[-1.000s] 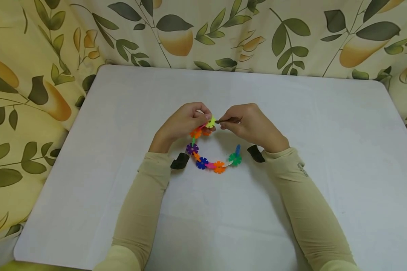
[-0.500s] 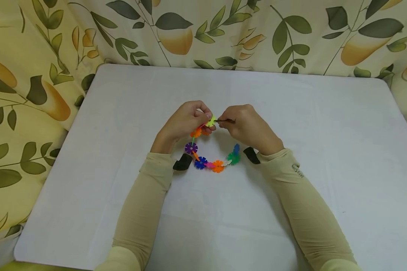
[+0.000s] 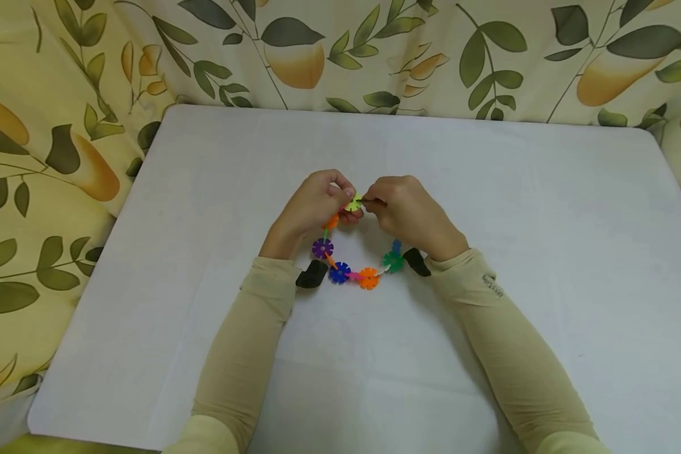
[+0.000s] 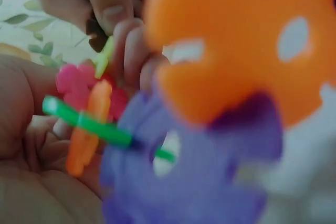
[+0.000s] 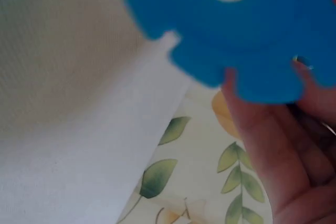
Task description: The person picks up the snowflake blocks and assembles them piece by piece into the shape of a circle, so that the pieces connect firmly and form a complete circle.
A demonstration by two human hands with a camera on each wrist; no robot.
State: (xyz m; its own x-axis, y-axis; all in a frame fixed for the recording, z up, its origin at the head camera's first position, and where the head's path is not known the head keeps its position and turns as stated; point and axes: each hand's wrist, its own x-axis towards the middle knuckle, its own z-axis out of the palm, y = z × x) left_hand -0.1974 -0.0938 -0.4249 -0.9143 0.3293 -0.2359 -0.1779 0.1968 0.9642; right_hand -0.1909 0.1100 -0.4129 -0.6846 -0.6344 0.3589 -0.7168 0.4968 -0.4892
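A chain of colourful notched plastic discs curves below the hands in the head view. Its purple disc, dark blue disc, orange disc and green disc show clearly. My left hand pinches the chain's upper end near a yellow disc. With thumb and fingers, my right hand pinches a dark brown disc, mostly hidden, its edge against the yellow disc. A pink disc sits beside the yellow one in the left wrist view. The blue end disc looms close in the right wrist view.
Both hands work above a white-covered table. A black wrist device shows at the left wrist and another black device at the right. A leaf-patterned curtain borders the table's back and left side.
My right hand has shifted slightly left, bringing the brown disc against the yellow disc's edge. The right forearm now partly covers the chain's blue end. My left hand keeps its hold.
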